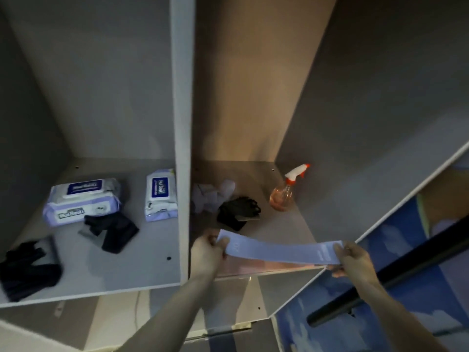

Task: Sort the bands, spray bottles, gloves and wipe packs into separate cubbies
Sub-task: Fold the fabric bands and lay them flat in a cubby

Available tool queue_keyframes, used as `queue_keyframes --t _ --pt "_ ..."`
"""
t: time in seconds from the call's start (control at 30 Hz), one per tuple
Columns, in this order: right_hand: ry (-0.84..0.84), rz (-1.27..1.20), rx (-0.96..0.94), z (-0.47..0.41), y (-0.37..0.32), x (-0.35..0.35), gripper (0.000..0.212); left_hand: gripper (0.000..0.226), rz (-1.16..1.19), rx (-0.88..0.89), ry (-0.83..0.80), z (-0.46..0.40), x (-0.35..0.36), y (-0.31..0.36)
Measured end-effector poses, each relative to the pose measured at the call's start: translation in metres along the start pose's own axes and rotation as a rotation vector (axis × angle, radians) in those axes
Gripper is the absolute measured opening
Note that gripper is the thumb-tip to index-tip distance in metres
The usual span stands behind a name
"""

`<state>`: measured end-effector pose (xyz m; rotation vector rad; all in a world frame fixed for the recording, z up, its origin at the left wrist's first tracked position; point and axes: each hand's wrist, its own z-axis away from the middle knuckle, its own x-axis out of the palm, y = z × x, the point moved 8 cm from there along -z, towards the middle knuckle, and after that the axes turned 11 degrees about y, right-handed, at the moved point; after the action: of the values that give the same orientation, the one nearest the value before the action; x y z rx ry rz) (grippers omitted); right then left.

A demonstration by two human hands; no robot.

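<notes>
At the near edge of the right cubby, a pale lilac band (281, 251) stretched flat between two hands, hovering just above the shelf lip. Left hand (209, 252) closed on the band's left end, thumb on top, fingers curled beneath. Right hand (355, 259) closed on the right end the same way, thumb pressed on the printed patch, fingertips showing below the band. Farther back in the same cubby, a black glove (238, 212) crumpled near the middle of the floor, touching a bunched pale grey heap (212, 195) just to its far left; too blurred to tell whether bands or cloth. To the right, near the cubby's right wall, a spray bottle (285, 191) with pinkish clear body and white-and-orange trigger head, upright, leaning slightly, apart from the glove. Across the white divider (181, 138), in the left cubby: two wipe packs stacked (81, 201) toward the far left, another wipe pack (161, 195) standing on its edge just beside the divider. Nearer, a dark glove (111, 231) lying just in front of the stack, and a second dark pair of gloves (26, 270) at the near left corner, reaching the shelf's front edge. Below the shelves, a blue patterned surface (418, 298) at right with a black bar (396, 278) crossing it diagonally.
</notes>
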<state>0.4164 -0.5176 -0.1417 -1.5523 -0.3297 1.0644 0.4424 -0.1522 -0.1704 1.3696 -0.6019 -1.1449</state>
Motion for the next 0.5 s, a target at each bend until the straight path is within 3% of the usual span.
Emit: queue_keyframes --t 0.27,0.37,0.5 --pt "-0.079 -0.005 0.052 -0.073 0.016 0.066 0.011 0.016 -0.062 -0.146 0.067 -0.061 0.034 -0.042" --pt "-0.091 0.097 0.024 -0.097 0.028 0.086 0.022 0.009 -0.160 -0.118 0.110 -0.075 0.042 -0.051" --pt "-0.084 0.289 -0.045 -0.118 0.046 0.105 0.033 0.027 -0.375 -0.104 0.042 -0.092 0.059 -0.068"
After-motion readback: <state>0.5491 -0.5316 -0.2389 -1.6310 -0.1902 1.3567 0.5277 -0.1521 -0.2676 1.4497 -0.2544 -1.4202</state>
